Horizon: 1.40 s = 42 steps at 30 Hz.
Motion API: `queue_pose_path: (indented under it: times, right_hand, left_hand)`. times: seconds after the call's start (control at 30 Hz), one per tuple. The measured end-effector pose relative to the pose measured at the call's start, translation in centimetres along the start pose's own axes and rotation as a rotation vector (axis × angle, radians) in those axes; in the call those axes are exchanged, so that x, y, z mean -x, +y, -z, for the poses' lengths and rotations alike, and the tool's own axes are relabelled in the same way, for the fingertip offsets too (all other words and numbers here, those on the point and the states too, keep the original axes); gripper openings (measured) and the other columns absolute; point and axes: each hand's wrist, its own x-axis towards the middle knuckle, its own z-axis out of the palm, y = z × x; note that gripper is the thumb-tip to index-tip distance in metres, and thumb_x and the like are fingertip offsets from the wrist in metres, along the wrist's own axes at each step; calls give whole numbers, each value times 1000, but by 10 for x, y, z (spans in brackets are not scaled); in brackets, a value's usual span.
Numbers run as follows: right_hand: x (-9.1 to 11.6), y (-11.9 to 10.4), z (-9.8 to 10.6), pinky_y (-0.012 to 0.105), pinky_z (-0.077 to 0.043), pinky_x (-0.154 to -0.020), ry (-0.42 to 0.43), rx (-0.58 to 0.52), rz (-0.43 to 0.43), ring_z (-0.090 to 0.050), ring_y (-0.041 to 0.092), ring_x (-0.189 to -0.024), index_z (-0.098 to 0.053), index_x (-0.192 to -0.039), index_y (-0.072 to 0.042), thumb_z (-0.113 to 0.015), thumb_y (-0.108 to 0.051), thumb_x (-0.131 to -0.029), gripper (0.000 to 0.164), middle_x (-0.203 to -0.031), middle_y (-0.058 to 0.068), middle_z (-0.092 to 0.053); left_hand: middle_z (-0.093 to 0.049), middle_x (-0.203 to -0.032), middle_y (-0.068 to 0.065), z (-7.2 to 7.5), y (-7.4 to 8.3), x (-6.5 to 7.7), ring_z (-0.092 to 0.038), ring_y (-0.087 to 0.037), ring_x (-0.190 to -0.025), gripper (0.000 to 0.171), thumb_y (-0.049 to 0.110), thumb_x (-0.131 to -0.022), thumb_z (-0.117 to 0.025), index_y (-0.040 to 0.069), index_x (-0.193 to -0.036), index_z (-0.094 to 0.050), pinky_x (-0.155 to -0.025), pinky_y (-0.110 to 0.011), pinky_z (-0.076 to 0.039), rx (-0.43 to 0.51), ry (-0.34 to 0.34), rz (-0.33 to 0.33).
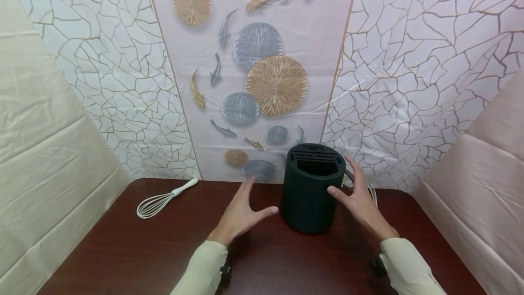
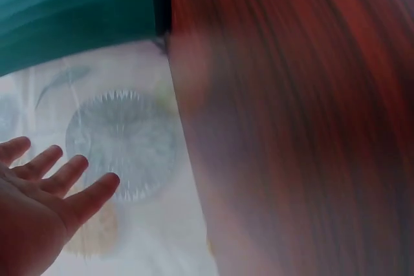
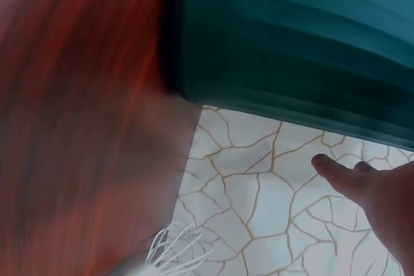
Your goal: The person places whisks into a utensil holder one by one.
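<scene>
A dark green, round knife block [image 1: 309,199] with a slotted black top [image 1: 317,158] stands upright on the table near the back wall. To its left my left hand [image 1: 242,215] is held with fingers extended and thumb spread toward the block, apart from it. In the left wrist view those fingers [image 2: 94,195] are straight and hold nothing. Beside the block's right side is my right hand [image 1: 360,199], its thumb tip overlapping the block's edge in the head view. The right wrist view shows the right hand's fingers [image 3: 339,176] extended beside the green wall, not curled round it.
A white whisk [image 1: 165,199] lies at the table's back left. Wires of another whisk [image 3: 174,250] show at the right, partly hidden behind my right hand in the head view. The dark red-brown table [image 1: 135,254] meets a patterned cloth wall [image 1: 254,145] at the back.
</scene>
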Motion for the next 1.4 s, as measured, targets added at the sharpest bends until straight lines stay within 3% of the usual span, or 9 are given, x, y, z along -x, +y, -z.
queue_pose_path:
  times: [0.17, 0.3, 0.43, 0.67, 0.87, 1.13, 1.3, 1.4]
  right_hand:
    - [-7, 1, -6, 77, -35, -110, -26, -77, 36, -20, 51, -156, -6, -170, -36, -70, -18, -103, 94, -175, 10, -3]
    - [-7, 2, -9, 74, -42, -105, -14, -74, 35, -27, 51, -152, -6, -170, -34, -68, -18, -104, 92, -173, 15, -13]
    - [-9, 2, -12, 72, -45, -102, 1, -72, 24, -32, 52, -150, -5, -170, -29, -69, -18, -104, 93, -171, 19, -18]
    - [-11, -2, -21, 70, -48, -101, 9, -76, -13, -39, 51, -146, -3, -170, -31, -68, -23, -104, 93, -170, 19, -21]
    - [-10, -3, -28, 64, -48, -100, 11, -92, 11, -45, 44, -140, -7, -170, -29, -61, -21, -108, 82, -164, 22, -31]
    - [-11, -6, -34, 53, -53, -99, 21, -76, 20, -43, 42, -144, -11, -170, -31, -60, -23, -109, 78, -165, 20, -31]
    - [-13, -11, -40, 60, -51, -99, 34, -97, 20, -42, 42, -145, -15, -169, -29, -62, -23, -108, 77, -166, 18, -30]
    - [-13, -13, -44, 58, -53, -98, 46, -102, 20, -42, 41, -146, -19, -168, -29, -64, -22, -107, 77, -165, 18, -33]
  left_hand:
    - [-28, -172, 3, -17, 10, -10, -29, -27, -158, 109, 72, -80, -80, 37, -167, -25, -119, -63, -35, 93, -41, -40]
    - [-22, -174, 7, -26, 24, -20, -26, -26, -159, 108, 73, -81, -79, 45, -166, -19, -119, -63, -35, 141, -74, -96]
    - [-16, -174, 11, -28, 40, -33, -24, -25, -159, 113, 75, -80, -78, 45, -168, -15, -118, -66, -34, 173, -54, -163]
    - [-12, -175, 14, -25, 61, -54, -24, -23, -159, 113, 69, -80, -82, 40, -169, -17, -118, -65, -36, 190, -10, -260]
    - [-17, -174, 13, -24, 68, -59, -28, -24, -158, 105, 65, -82, -83, 35, -167, -29, -119, -63, -34, 192, -9, -259]
    - [-21, -174, 15, -17, 66, -57, -28, -22, -158, 102, 63, -82, -84, 30, -165, -34, -121, -62, -33, 201, 11, -244]
    - [-20, -173, 18, -11, 64, -55, -26, -18, -158, 102, 64, -83, -83, 30, -165, -34, -121, -60, -33, 201, 14, -245]
    - [-19, -173, 17, -8, 61, -53, -26, -18, -158, 102, 65, -83, -82, 30, -165, -34, -121, -60, -34, 193, 14, -242]
